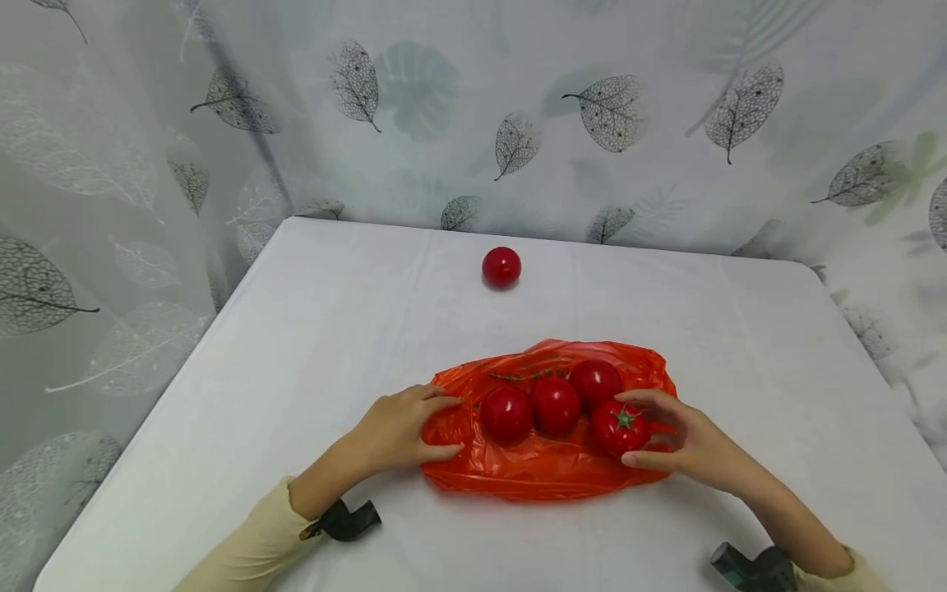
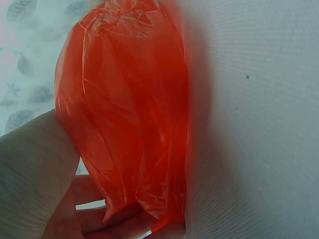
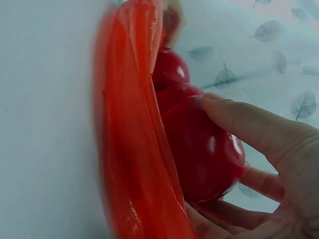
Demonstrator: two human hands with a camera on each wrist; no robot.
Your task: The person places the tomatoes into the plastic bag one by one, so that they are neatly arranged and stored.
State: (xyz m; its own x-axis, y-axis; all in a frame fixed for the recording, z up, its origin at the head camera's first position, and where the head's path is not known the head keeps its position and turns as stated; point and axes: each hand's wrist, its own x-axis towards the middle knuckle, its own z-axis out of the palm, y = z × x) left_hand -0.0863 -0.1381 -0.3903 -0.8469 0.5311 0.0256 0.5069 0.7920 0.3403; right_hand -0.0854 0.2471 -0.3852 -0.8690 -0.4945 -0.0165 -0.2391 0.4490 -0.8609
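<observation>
- Pinching the green-calyxed tomato (image 1: 616, 433) between thumb and fingers of the right hand (image 1: 699, 448), at the right side of the red plastic bag (image 1: 533, 473), beside three tomatoes (image 1: 556, 404)!
- Curling the left hand (image 1: 395, 427) round the bag's left end, apparently gripping, thumb and fingers parted.
- Calling now for light, even pressure, the bag steadied.
</observation>
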